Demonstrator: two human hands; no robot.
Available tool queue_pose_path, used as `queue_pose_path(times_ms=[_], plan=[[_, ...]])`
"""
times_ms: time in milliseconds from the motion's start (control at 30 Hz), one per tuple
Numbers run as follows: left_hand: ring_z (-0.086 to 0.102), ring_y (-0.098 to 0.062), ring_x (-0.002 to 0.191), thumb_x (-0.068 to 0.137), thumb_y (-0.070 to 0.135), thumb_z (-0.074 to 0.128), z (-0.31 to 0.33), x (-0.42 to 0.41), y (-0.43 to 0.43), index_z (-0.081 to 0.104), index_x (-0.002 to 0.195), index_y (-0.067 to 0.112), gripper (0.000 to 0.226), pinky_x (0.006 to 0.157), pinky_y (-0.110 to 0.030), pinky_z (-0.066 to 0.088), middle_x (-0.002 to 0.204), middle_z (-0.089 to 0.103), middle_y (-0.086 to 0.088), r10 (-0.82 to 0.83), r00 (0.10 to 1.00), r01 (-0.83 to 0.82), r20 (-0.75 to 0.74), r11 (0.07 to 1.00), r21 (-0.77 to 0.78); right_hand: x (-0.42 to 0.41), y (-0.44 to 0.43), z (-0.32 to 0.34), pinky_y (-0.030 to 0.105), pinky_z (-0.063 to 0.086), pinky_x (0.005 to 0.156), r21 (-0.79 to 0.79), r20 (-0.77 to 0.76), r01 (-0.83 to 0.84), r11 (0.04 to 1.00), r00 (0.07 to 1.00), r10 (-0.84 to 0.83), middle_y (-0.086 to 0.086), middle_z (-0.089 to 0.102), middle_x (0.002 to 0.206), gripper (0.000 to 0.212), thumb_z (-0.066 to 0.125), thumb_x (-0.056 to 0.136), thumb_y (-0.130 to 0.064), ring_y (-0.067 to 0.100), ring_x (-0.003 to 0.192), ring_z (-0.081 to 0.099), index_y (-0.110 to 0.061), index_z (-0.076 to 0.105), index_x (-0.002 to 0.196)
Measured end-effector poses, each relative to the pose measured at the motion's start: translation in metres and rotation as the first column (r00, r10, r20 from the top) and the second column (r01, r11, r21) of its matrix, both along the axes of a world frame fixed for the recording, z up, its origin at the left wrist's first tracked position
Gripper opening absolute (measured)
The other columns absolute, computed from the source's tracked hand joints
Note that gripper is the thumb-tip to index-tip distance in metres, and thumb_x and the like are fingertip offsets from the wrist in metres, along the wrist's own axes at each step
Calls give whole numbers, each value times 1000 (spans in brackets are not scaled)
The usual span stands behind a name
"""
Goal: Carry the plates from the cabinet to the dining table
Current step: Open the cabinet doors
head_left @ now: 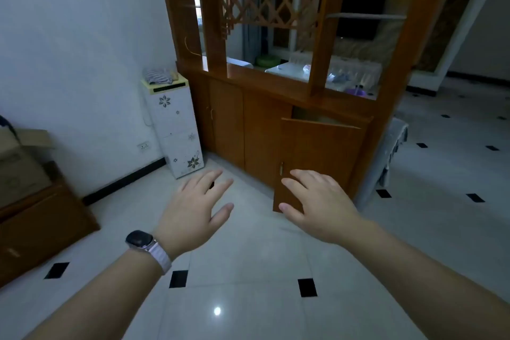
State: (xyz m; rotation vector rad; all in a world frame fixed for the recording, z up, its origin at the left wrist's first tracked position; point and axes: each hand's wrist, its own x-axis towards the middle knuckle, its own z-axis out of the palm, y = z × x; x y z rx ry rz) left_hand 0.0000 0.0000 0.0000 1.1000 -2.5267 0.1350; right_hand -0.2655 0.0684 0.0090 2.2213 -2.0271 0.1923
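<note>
Nearest the lens, a smartwatch (139, 239) is worn on the left wrist. The left hand (193, 210) and right hand (320, 207) are held palm-down above the tiled floor (248, 270), each grip apart with fingers spread and nothing held. Beyond the right hand, the lower door (320, 157) of the wooden cabinet (229, 119) is seen ajar. Its interior is hidden, so the plates cannot be located. A white flowered stand (176, 130) is set beside the cabinet.

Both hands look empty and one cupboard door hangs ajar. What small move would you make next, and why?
Probably swing the ajar door wide with the right hand, which hovers open in front of it. The left hand is empty too, and nothing inside shows through the gap at the door's top.
</note>
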Motion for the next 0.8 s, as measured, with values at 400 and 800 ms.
queue_pose_path(times_ms=[400,800], plan=[[52,-32,126,89,52,51,-16,79,-191,59,130,16,55,100,-44,42,136,57,-12,-60,995,64,84,997,-38,72,-181,-12,39,21,112,28,30,68,997,997,-69,-5,37,152,72,11,87,-69,17,140,29,-34,35,145],[55,-32,121,92,49,45,-17,51,-317,61,127,17,51,93,-43,46,132,60,-11,-156,987,156,29,988,-10,54,-287,-13,38,24,109,9,48,124,992,991,-124,-3,42,149,66,20,92,-67,17,138,33,-30,39,143]])
